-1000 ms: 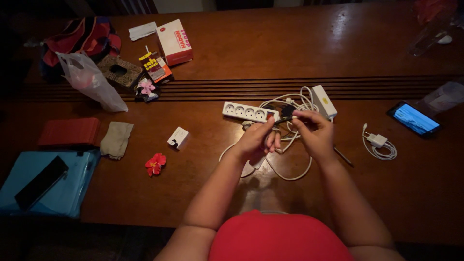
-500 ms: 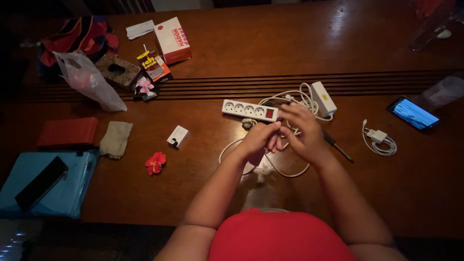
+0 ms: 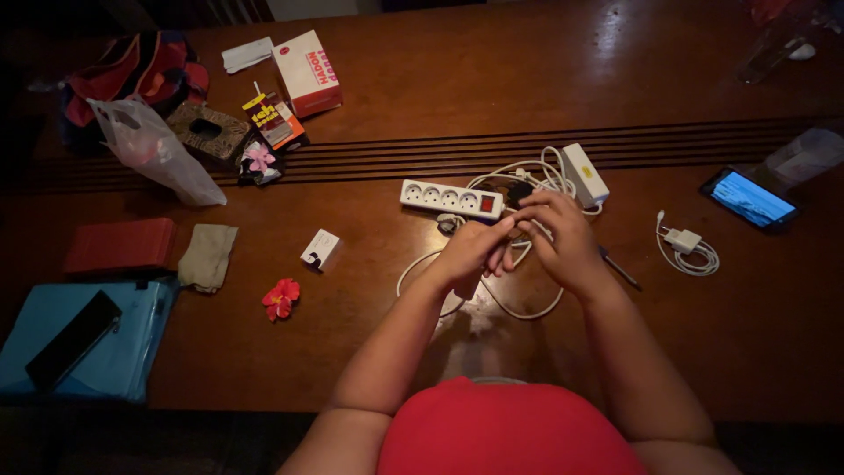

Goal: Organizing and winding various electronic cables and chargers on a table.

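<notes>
1. Dark wooden table (image 3: 492, 79), dimly lit, carries everything listed below; a grooved band crosses it just beyond the hands.
2. Far left of the hands: a blue folder (image 3: 105, 352) with a dark phone (image 3: 72, 339) lying on it, a red pouch (image 3: 119, 244) and a folded cloth (image 3: 207, 255).
3. Up and to the left of the hands: a clear plastic bag (image 3: 149, 149), a red and white box (image 3: 307, 72) and some small packets.
4. Between that group and the hands: a red flower (image 3: 281, 297) and a small white plug block (image 3: 321, 248).
5. Left hand (image 3: 468, 253): fingers curled shut, tips meeting those of the other hand. It pinches a small dark part at the cord; what that part is cannot be made out.
6. Directly beyond the hands: a white power strip (image 3: 450, 199), a tangle of white cord (image 3: 527, 180) and a white adapter (image 3: 584, 174). The cord loops under and around both hands.
7. Right hand (image 3: 563, 242): fingers bent narrow, closed on the same spot as the left.
8. Step in hand, by judgement: fine two-handed work on the cord end. The next move calls for a steady pinch and slack in the cord.
9. Right of the hands: a dark pen-like tool (image 3: 621, 268), a coiled white charger (image 3: 687, 248) and a lit phone (image 3: 749, 199).
</notes>
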